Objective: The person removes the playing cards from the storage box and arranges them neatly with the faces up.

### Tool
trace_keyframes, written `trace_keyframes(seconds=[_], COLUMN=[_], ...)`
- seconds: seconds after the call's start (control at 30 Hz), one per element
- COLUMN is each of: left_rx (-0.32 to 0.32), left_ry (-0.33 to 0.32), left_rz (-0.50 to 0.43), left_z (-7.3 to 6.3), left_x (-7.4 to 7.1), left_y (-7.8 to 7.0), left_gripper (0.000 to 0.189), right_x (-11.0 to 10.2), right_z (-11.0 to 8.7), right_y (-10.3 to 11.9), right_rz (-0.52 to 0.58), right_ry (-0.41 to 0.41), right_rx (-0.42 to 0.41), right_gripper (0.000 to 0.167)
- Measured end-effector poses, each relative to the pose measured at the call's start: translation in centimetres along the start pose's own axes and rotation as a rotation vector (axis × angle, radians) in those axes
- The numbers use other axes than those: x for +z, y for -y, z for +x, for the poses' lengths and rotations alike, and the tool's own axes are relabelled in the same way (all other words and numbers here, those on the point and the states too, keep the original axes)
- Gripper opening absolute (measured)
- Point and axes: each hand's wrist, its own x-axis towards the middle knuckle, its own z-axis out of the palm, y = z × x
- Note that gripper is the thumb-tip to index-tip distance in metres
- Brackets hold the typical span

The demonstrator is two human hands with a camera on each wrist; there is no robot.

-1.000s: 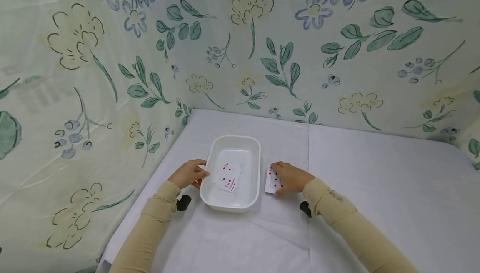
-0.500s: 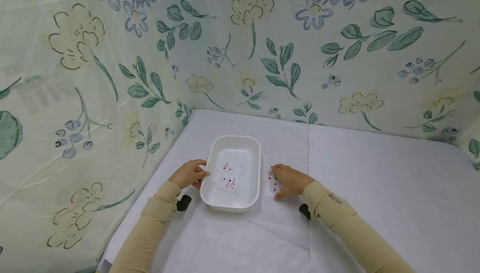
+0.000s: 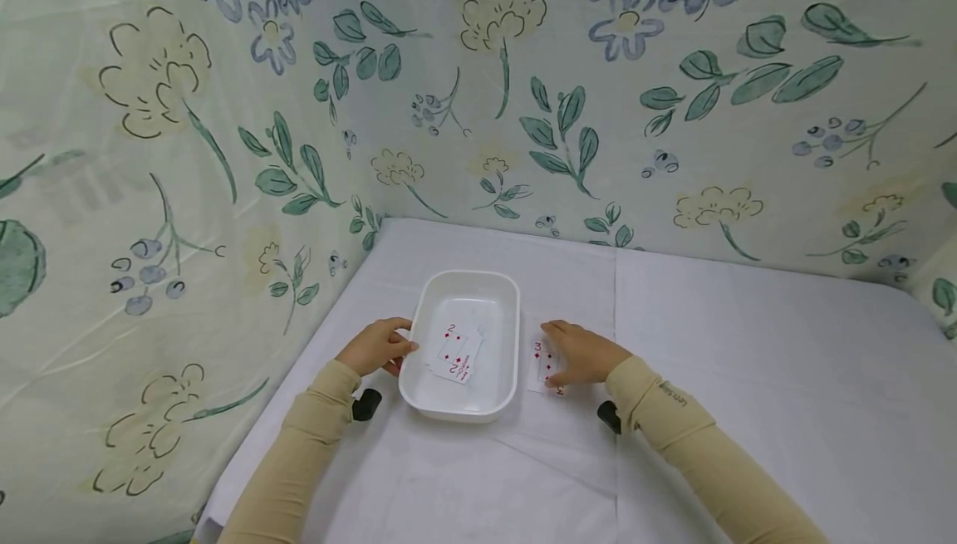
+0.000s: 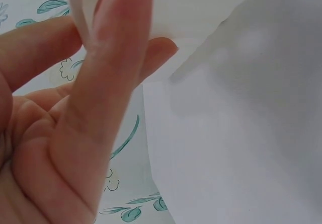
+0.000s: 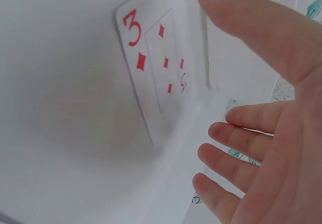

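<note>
A white plastic tray (image 3: 507, 399) stands on the table, and my left hand (image 3: 376, 346) pinches its left rim, thumb on one side and fingers on the other. In the left wrist view the thumb (image 4: 108, 83) lies over the pale tray wall. Inside the tray lie a few overlapping playing cards (image 3: 453, 353), a two of diamonds on top. A three of diamonds playing card (image 5: 166, 48) lies face up on the table right of the tray. Above this card my right hand (image 3: 588, 354) hovers with thumb and fingers spread, holding nothing and partly covering it in the head view.
A white cloth (image 3: 748, 378) with a crease covers the table. Floral fabric (image 3: 478, 95) hangs along the back and left side, close to the table's edges. A dark wrist camera (image 3: 366, 404) sits below each hand.
The three of diamonds has slid slightly toward the person under my right hand. That hand's fingers have since come off the card and spread. My left hand and the tray have kept still.
</note>
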Motion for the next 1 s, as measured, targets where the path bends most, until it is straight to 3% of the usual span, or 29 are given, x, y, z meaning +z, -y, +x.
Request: trace_keyframes(seconds=[0.43,0.67,1.0], left_rx=[0.007,0.0,-0.001], left_ry=[0.002,0.002,-0.007], left_rz=[-0.005,-0.005,-0.012], left_z=[-0.1,-0.1,0.0], left_x=[0.0,0.0,0.0], left_y=[0.0,0.0,0.1], left_gripper=[0.041,0.043,0.043], right_x=[-2.7,-3.7,-4.5], right_z=[0.3,1.2,3.2], right_y=[1.3,3.2,6.9], right_rz=[-0.02,-0.01,-0.034], right_ry=[-0.085,-0.125,-0.114], right_rx=[-0.094,-0.147,-0.176], right_gripper=[0.085,0.084,0.086])
